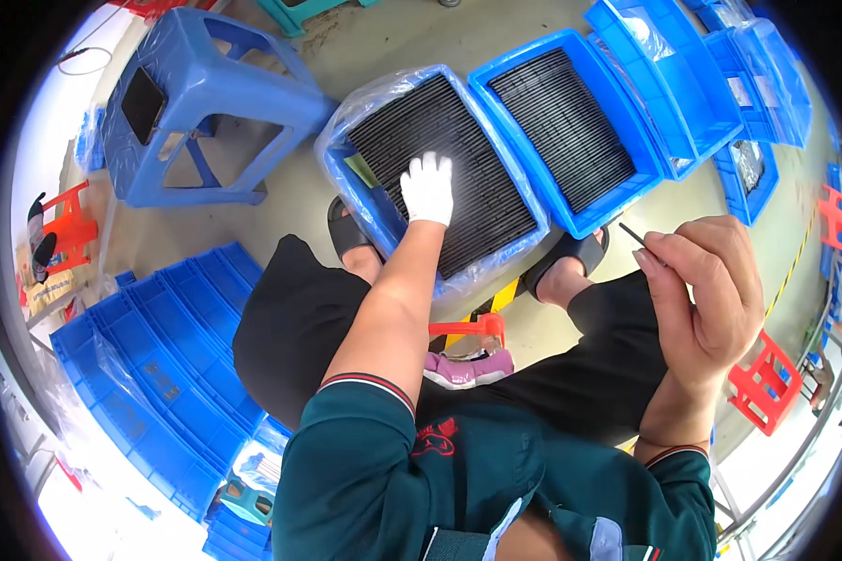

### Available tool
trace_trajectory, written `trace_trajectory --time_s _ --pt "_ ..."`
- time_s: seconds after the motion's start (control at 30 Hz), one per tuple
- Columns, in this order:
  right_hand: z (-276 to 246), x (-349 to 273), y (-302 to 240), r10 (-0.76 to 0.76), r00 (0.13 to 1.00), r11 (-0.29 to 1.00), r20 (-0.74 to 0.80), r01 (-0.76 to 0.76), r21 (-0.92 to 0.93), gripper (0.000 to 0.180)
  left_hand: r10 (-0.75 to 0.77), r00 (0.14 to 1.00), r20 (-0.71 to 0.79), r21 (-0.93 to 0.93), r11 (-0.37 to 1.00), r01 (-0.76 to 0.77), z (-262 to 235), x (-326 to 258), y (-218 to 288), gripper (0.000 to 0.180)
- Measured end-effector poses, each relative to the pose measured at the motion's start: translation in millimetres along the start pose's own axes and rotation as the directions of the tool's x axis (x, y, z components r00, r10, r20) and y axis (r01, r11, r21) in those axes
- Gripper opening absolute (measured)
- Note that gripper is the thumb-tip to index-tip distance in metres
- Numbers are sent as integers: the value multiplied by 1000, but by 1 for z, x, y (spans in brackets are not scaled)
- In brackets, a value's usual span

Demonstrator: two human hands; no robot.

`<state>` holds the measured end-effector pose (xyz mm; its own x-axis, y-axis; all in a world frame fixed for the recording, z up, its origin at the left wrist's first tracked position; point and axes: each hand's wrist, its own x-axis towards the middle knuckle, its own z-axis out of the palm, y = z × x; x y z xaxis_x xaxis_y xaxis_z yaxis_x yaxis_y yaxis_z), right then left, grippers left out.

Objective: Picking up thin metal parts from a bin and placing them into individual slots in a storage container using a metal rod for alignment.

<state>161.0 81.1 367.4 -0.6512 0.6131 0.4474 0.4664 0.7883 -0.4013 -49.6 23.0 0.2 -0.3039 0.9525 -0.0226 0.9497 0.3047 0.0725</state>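
— Left hand (428,187), in a white knitted glove, lies with its fingers spread flat on the packed rows of thin black rods (458,168) that fill the plastic-lined blue tray (344,178) on the floor. It presses on them; it closes on nothing.

— And the other one?

— Right hand (702,299) is bare, raised to the right of that lined tray and nearer the camera, above the person's knee. Thumb and forefinger pinch one thin black rod (634,235), whose free end points up and left toward the trays.

— So which step does that look like?

— My reading is one piece taken out for a look or for sorting, while the gloved hand steadies the stock. The single rod sits apart from both trays, over the gap beside a dark sandal (575,251).

— What stands just right of the lined tray?

— A second blue plastic tray (519,70), without a liner, touching it along one side and also filled with black rods. Further right of that lie more blue trays, stacked and overlapping.

— What would the next move call for?

— A fine, steady pinch, I think. The rod is slim, so laying it into a row would need its length lined up with the others. The gloved hand would have to lift or slide aside to free a slot.

— Anything left of the lined tray?

— A blue plastic stool (192,103), standing well apart from it.
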Motion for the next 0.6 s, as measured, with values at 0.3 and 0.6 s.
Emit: trace_trajectory --time_s 0.3,0.6 --pt "4 2 -1 -24 1000 999 19 24 22 22 -47 998 -50 -34 998 45 8 -6 6 30" --pt "3 2 -6 -33 999 999 6 33 -4 21 -194 977 -84 -184 967 176 -4 -15 20 39"
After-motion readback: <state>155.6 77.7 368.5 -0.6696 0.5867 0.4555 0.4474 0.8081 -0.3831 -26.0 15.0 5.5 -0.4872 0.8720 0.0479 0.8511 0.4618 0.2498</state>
